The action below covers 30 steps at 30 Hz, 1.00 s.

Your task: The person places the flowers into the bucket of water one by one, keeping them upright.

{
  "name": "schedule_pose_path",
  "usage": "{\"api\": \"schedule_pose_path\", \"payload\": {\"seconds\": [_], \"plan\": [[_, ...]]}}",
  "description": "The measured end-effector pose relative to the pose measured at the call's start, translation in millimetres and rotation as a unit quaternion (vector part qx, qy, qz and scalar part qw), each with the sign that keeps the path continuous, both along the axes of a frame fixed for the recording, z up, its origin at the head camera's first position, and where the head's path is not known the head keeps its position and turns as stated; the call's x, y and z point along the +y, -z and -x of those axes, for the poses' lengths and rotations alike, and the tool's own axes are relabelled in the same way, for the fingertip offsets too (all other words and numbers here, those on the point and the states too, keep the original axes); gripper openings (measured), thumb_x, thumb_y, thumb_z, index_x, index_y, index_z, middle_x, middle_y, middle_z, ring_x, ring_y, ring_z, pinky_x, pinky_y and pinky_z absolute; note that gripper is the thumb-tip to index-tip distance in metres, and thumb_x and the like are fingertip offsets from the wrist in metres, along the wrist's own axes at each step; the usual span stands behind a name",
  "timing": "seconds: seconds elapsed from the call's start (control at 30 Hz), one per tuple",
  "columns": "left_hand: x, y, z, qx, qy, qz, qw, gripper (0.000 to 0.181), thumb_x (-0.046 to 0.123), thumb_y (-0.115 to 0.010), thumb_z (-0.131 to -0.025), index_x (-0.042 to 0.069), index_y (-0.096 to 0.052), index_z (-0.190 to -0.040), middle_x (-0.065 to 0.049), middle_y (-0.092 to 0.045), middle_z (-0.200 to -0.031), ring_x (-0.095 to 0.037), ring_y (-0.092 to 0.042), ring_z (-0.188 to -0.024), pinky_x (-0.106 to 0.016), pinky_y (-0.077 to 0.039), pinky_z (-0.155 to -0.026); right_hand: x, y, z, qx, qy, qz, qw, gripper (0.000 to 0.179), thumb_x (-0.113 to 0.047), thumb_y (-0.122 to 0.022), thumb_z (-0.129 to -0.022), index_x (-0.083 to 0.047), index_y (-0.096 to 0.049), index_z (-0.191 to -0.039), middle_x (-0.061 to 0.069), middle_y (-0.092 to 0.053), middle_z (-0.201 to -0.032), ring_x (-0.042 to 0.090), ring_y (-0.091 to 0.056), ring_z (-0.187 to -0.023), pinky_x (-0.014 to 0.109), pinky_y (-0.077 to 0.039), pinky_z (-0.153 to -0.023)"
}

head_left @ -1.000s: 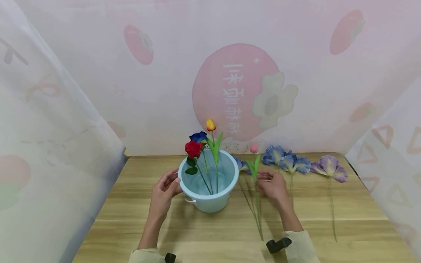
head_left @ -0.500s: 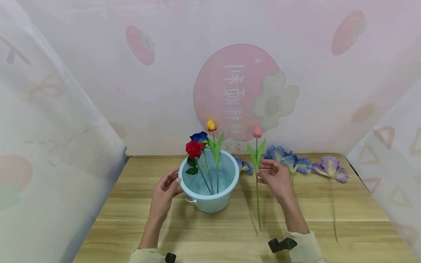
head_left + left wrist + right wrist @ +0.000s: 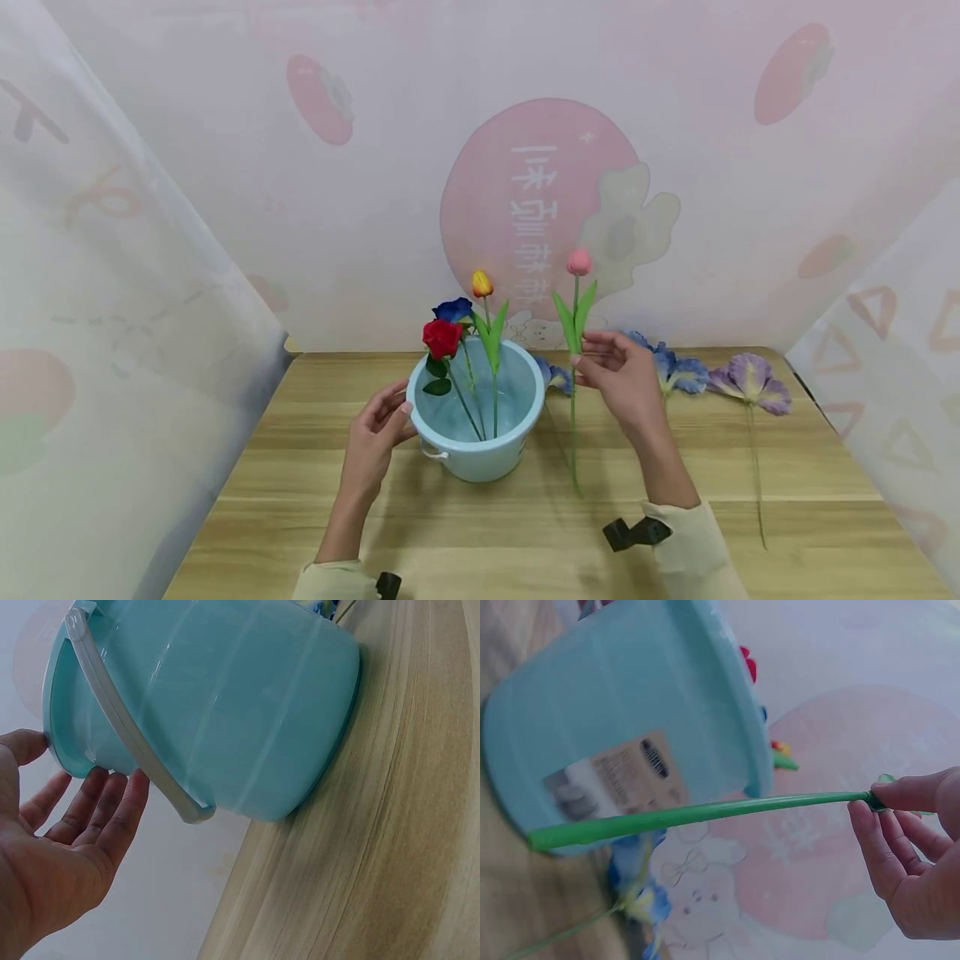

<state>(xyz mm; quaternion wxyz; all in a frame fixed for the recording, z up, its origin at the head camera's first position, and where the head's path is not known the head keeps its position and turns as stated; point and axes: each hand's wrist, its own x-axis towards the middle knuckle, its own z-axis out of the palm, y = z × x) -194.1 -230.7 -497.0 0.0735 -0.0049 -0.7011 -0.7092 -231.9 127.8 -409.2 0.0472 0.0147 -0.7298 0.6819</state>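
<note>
A light-blue bucket (image 3: 480, 465) stands upright on the table, with a red rose (image 3: 442, 339), a dark-blue rose (image 3: 453, 310) and a yellow-orange tulip (image 3: 482, 283) inside. My left hand (image 3: 375, 437) holds the bucket's left rim; in the left wrist view the thumb (image 3: 30, 745) is at the rim's edge and the fingertips lie against the side under it. To the right of the bucket, my right hand (image 3: 622, 379) pinches a pink tulip (image 3: 578, 262) just below its leaves, upright. In the right wrist view, the tulip's green stem (image 3: 705, 814) crosses in front of the bucket.
Blue flowers (image 3: 681, 372) lie at the back right, partly behind my right hand. A purple flower (image 3: 750, 383) lies farther right, its stem toward the front. Another blue flower (image 3: 557, 377) lies beside the bucket. A printed curtain (image 3: 360, 208) stands behind the table (image 3: 315, 483).
My right hand has lifted the pink tulip up from the table and brought it slightly left, toward the bucket. The left hand and bucket have stayed put.
</note>
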Motion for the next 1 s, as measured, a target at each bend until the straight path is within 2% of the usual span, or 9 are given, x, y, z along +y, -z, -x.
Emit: {"api": "schedule_pose_path", "payload": {"seconds": [0.2, 0.43, 0.63, 1.0], "plan": [[0.0, -0.3, 0.0, 0.003, 0.003, 0.001, 1.0000, 0.046, 0.022, -0.067, -0.108, 0.009, -0.058, -0.151, -0.020, -0.062, -0.145, -0.013, -0.071, -0.117, -0.030, -0.068, -0.087, -14, -21.1, 6.7, 0.012, -0.004, 0.020, 0.9997, 0.041, -0.006, -0.078, -0.097, -0.002, -0.065, -0.136, 0.013, -0.070, -0.123, 0.012, -0.076, -0.099, 0.029, -0.068, -0.081], [0.1, -1.3, -0.5, 0.003, 0.003, 0.002, 1.0000, 0.046, 0.022, -0.067, -0.108, 0.009, -0.058, -0.151, -0.020, -0.062, -0.146, -0.014, -0.071, -0.118, -0.029, -0.068, -0.088, -28, -38.2, 13.4, 0.048, -0.010, 0.042, 0.9979, 0.038, -0.001, -0.078, -0.096, 0.000, -0.066, -0.133, 0.008, -0.070, -0.115, 0.012, -0.075, -0.095, 0.035, -0.070, -0.081], [-0.1, -1.2, -0.9, 0.004, 0.004, 0.002, 1.0000, 0.046, 0.021, -0.067, -0.108, 0.009, -0.058, -0.151, -0.020, -0.062, -0.145, -0.014, -0.071, -0.118, -0.030, -0.068, -0.087, -37, -49.9, 15.6, 0.073, -0.013, 0.065, 0.9951, 0.038, 0.002, -0.078, -0.095, 0.003, -0.067, -0.131, 0.008, -0.071, -0.110, 0.013, -0.075, -0.090, 0.035, -0.070, -0.079], [0.9, -2.4, -0.9, 0.004, 0.000, -0.001, 1.0000, 0.045, 0.020, -0.067, -0.108, 0.008, -0.059, -0.150, -0.019, -0.063, -0.144, -0.013, -0.071, -0.117, -0.030, -0.068, -0.087, -56, -64.1, 17.0, 0.110, -0.016, 0.078, 0.9908, 0.037, 0.000, -0.079, -0.095, 0.001, -0.069, -0.130, 0.008, -0.071, -0.110, 0.016, -0.075, -0.095, 0.031, -0.069, -0.077]]}}
